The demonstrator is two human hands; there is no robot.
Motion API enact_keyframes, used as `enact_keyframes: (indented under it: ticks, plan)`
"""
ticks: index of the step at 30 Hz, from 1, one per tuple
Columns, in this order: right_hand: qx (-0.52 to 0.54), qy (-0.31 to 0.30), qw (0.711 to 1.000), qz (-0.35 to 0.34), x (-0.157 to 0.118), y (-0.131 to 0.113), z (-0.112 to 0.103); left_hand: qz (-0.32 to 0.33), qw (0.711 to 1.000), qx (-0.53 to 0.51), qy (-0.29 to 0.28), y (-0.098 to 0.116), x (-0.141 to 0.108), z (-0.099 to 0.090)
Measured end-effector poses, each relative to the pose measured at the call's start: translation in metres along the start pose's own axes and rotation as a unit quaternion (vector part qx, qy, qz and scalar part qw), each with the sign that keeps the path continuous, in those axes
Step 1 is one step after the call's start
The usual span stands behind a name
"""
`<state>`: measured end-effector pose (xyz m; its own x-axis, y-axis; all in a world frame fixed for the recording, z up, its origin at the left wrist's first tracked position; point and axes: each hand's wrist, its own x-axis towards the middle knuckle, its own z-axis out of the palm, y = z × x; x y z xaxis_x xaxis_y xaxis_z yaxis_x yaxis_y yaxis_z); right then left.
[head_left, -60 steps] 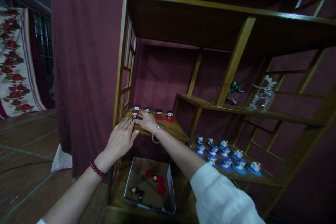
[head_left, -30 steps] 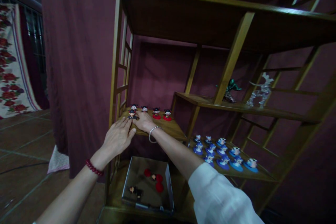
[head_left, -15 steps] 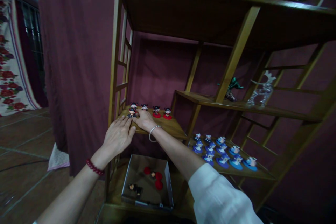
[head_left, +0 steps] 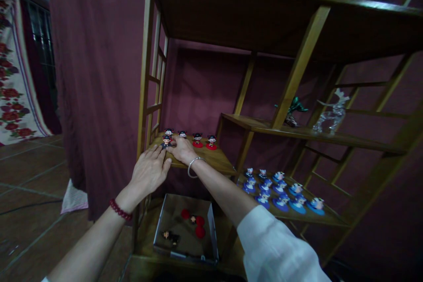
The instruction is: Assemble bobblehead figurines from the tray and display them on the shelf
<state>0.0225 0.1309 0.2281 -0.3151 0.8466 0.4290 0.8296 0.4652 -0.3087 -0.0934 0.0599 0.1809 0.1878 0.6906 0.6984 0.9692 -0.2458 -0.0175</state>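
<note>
A small black-haired figurine in dark clothes [head_left: 166,142] stands upright at the front left of the small wooden shelf [head_left: 201,158]. My right hand [head_left: 182,150] reaches in from the right, its thumb and fingers closed on the side of this figurine. Stretched out over the shelf's front edge, my left hand [head_left: 150,169] has its fingertips at the figurine's base; its thumb is apart. Behind stands a row of similar figurines, among them one at the back left [head_left: 168,132] and a red-based one [head_left: 197,140]. Another red-based figurine [head_left: 211,142] is at the right end.
Below, an open box [head_left: 187,251] holds several loose figurines and red bases. Blue and purple figurines [head_left: 280,200] fill a lower shelf at right. A clear deer ornament [head_left: 332,114] and a green ornament [head_left: 294,110] stand on a higher shelf. A dark curtain [head_left: 99,97] hangs left.
Both hands stay almost in place around the dark-clothed figurine. The figurine looks slightly more upright, and the view has shifted very little.
</note>
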Motion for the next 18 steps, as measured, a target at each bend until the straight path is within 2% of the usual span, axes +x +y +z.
enact_keyframes:
  ticks: [5,18]
  plan:
    - [0.003,0.001,1.000,-0.006,0.0001,0.0004,-0.0003,-0.011,1.000,-0.005,-0.008,0.0005,0.0007,-0.0008]
    - [0.025,0.006,1.000,0.002,0.0017,0.0022,0.0031,-0.006,1.000,-0.017,0.024,-0.0001,-0.0001,0.0029]
